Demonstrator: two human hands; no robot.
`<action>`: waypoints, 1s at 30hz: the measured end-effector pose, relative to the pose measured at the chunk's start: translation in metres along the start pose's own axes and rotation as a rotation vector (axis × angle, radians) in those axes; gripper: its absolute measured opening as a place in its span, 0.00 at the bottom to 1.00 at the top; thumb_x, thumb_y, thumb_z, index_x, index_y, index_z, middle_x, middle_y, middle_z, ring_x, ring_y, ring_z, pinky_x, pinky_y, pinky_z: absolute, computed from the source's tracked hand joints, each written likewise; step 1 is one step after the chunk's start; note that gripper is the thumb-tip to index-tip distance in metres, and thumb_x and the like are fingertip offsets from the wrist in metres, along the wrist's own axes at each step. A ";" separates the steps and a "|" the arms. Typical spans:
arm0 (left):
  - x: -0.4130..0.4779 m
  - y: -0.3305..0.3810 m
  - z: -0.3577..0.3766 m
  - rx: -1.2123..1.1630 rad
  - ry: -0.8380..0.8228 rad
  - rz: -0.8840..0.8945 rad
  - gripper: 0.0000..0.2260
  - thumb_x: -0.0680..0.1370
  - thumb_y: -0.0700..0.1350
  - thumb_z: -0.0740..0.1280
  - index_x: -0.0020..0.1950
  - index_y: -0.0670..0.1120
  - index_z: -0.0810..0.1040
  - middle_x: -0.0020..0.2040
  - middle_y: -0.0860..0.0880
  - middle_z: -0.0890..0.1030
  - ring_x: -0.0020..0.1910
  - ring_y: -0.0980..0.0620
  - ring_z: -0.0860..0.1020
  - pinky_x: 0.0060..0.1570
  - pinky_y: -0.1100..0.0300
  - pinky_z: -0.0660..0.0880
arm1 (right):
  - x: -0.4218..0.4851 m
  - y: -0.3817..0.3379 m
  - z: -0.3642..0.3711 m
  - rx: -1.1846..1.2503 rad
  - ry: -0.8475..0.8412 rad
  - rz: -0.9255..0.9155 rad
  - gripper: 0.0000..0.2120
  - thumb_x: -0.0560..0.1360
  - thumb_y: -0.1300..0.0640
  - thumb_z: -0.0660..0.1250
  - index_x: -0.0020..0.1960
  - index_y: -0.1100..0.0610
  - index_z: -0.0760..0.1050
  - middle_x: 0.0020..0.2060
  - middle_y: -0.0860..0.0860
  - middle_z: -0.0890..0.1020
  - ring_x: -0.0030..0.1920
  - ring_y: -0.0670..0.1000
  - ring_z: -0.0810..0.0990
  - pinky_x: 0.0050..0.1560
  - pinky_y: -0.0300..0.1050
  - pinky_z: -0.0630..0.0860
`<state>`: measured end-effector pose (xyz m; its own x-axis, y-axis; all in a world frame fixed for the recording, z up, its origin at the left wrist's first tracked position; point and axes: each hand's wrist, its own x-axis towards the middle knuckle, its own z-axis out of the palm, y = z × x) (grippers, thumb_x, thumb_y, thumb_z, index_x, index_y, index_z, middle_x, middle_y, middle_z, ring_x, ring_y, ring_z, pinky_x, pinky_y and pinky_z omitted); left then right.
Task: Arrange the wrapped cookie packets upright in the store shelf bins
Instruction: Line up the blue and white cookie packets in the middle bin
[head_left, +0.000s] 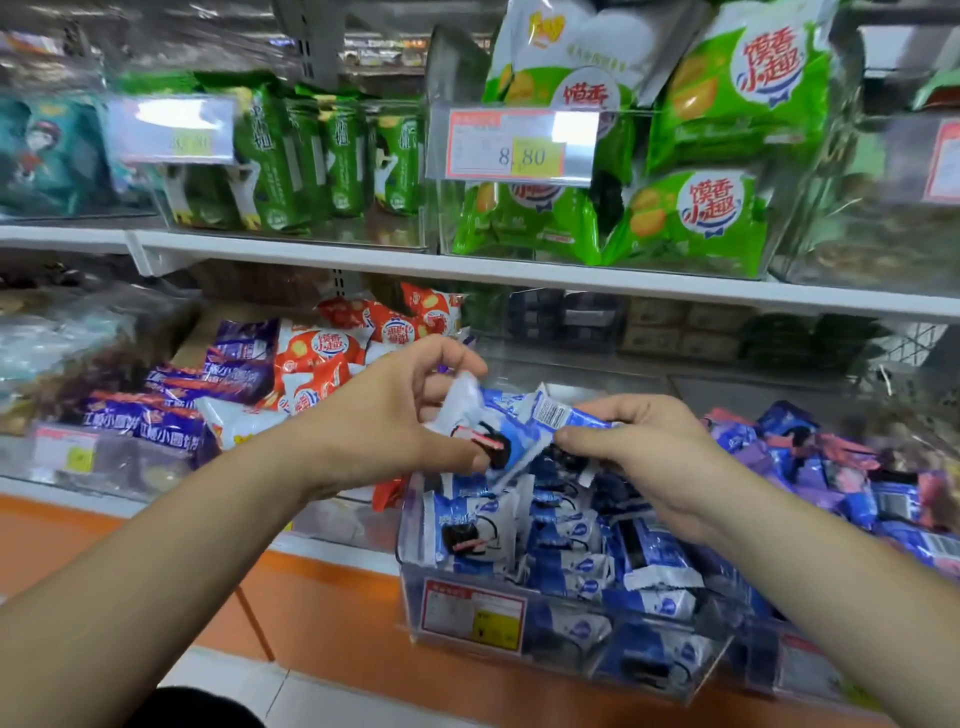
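The left hand (395, 415) grips 1 blue-and-white cookie packet (496, 436) between thumb and curled fingers. Just right of it, the right hand (649, 457) pinches a 2nd packet (563, 415) by its barcode end. Both are above the clear bin (410, 597) of blue packets (597, 551).

A retail shop is shown. Goods are displayed on white metal shelf boards (519, 273) lined with clear plastic bins (410, 587), in which blue-and-white wrapped cookie packets (571, 535) and green printed snack bags (696, 218) are stocked in bulk. To the bin fronts, red-bordered price labels (514, 148) are fixed, one being marked 8.80.
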<state>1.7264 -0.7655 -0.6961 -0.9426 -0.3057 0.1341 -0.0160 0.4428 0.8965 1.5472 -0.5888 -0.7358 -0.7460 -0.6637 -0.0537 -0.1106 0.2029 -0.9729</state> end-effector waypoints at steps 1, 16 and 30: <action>-0.001 0.000 0.000 -0.018 -0.017 0.004 0.23 0.70 0.32 0.79 0.59 0.47 0.76 0.43 0.44 0.85 0.40 0.46 0.82 0.46 0.48 0.79 | -0.002 -0.001 0.001 0.006 0.006 -0.018 0.13 0.64 0.58 0.83 0.47 0.56 0.85 0.45 0.57 0.87 0.42 0.56 0.84 0.49 0.52 0.79; 0.005 0.004 0.018 0.883 -0.341 0.019 0.10 0.70 0.48 0.81 0.48 0.52 0.84 0.45 0.58 0.82 0.42 0.59 0.79 0.44 0.59 0.79 | -0.032 -0.007 -0.015 -0.014 -0.154 -0.075 0.11 0.72 0.74 0.73 0.51 0.64 0.79 0.45 0.67 0.85 0.37 0.59 0.80 0.36 0.49 0.79; 0.002 0.018 0.011 1.105 -0.014 0.229 0.14 0.72 0.63 0.74 0.47 0.54 0.80 0.42 0.58 0.80 0.40 0.59 0.77 0.40 0.59 0.74 | -0.044 -0.015 -0.012 0.058 -0.206 0.010 0.17 0.74 0.63 0.76 0.60 0.56 0.76 0.32 0.52 0.78 0.30 0.48 0.76 0.34 0.47 0.78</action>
<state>1.7208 -0.7485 -0.6842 -0.9647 -0.1150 0.2368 -0.1219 0.9924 -0.0147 1.5741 -0.5541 -0.7162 -0.5965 -0.7960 -0.1025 -0.0615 0.1727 -0.9831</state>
